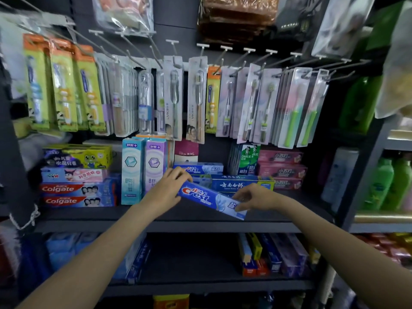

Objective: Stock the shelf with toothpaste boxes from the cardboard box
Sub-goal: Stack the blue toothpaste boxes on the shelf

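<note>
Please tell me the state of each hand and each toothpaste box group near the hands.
left hand: grip closed on the box's left end
right hand: grip closed on the box's right end
Crest box: held tilted above the shelf
Colgate boxes: stacked flat
shelf: front part bare

"Crest" was printed in white on the blue toothpaste box (211,200) held between the left hand (166,190) and the right hand (256,197), and the same logo was borne by a second blue box (198,168) lying on the shelf (178,226) behind it. "Colgate" was lettered in white on two red-and-blue boxes (78,195) stacked at the left, while "DARLIE" was read on the upright green boxes (248,159) at the right. "LMK" was marked vertically on two hanging toothbrush packs (185,101); the remaining Chinese lettering was left untranscribed.
</note>
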Action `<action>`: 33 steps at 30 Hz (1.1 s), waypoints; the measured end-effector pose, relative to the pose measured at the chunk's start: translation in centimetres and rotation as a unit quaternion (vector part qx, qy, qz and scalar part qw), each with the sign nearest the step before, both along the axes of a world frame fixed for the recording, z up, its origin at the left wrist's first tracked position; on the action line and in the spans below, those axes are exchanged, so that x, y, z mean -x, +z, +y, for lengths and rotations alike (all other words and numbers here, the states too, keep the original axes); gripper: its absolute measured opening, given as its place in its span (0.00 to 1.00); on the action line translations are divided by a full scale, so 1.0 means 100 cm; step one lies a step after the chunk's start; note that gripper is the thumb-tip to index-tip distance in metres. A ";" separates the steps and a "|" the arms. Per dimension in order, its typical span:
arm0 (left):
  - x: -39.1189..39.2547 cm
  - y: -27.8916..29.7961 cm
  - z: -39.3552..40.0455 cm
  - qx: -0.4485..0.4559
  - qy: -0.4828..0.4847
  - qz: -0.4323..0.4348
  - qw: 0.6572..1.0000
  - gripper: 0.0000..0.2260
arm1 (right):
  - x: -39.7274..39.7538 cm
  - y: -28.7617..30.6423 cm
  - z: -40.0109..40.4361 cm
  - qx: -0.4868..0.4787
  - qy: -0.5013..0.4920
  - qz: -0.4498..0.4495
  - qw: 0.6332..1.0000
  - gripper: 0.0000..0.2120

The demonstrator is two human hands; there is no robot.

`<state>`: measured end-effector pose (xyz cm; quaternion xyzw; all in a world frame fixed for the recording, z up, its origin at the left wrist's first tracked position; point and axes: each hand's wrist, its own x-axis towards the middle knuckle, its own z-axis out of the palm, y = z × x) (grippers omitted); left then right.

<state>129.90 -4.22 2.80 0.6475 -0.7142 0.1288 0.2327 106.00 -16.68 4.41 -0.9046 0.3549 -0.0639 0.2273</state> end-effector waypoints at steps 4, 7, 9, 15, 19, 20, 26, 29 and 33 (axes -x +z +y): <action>-0.003 -0.006 -0.007 0.024 0.031 -0.014 0.999 0.21 | -0.008 0.017 -0.015 0.098 0.015 0.052 0.994 0.21; -0.006 -0.011 -0.016 0.096 0.072 -0.023 0.993 0.28 | -0.018 0.035 -0.029 0.216 0.000 -0.006 0.976 0.16; -0.006 -0.011 -0.021 0.120 0.103 -0.005 0.987 0.28 | -0.025 0.047 -0.040 0.288 -0.017 -0.019 0.957 0.16; -0.010 -0.038 -0.042 0.079 0.118 0.050 0.989 0.25 | -0.056 0.046 -0.081 0.349 -0.062 0.052 0.934 0.15; -0.007 -0.050 -0.056 -0.013 0.121 0.040 0.992 0.26 | -0.085 0.033 -0.106 0.324 -0.072 0.075 0.940 0.13; -0.008 -0.052 -0.061 -0.046 0.126 0.033 0.990 0.26 | -0.092 0.029 -0.113 0.305 -0.071 0.080 0.946 0.13; -0.018 -0.070 -0.102 -0.157 0.141 -0.008 0.977 0.23 | -0.125 0.002 -0.147 0.192 -0.061 0.094 0.975 0.14; -0.022 -0.077 -0.122 -0.181 0.139 -0.029 0.973 0.22 | -0.132 -0.007 -0.157 0.160 -0.055 0.098 0.981 0.18; -0.024 -0.083 -0.141 -0.183 0.130 -0.026 0.974 0.20 | -0.133 -0.012 -0.166 0.136 -0.040 0.090 0.986 0.18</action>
